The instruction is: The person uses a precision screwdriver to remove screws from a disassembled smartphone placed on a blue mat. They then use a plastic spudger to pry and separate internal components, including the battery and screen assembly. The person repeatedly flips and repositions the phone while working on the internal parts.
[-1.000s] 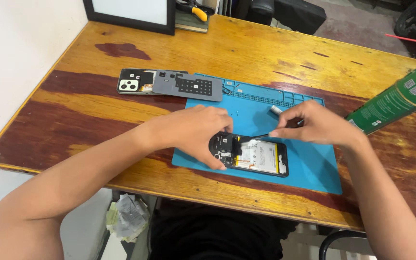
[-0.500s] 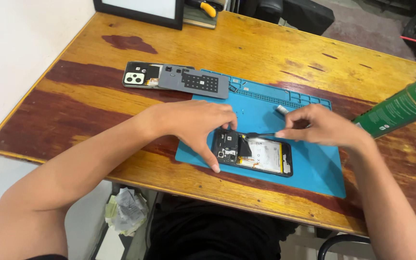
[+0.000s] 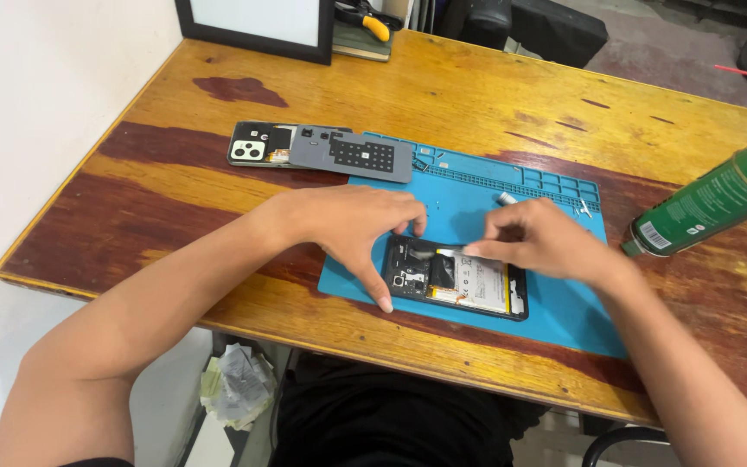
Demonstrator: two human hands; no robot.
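While the head view looks down, an opened phone (image 3: 464, 284) lies on a blue mat (image 3: 564, 311) at the near tabletop (image 3: 477, 95) edge. Left hand (image 3: 352, 229) braces its left end, fingers spread. Right hand (image 3: 538, 242) fingers pinch a thin tool (image 3: 453, 252) over it. Far left: back cover (image 3: 322, 149). Right: green can (image 3: 719, 195).

1. I read this as a small phone-repair workshop: a blue silicone repair mat (image 3: 555, 303) lies at the near edge of a worn wooden bench (image 3: 443, 95).
2. An opened phone (image 3: 456, 281) rests on it.
3. A detached back cover (image 3: 322, 149) and green spray can (image 3: 711, 201) sit nearby; yellow-handled pliers (image 3: 367, 19) are at the far edge.
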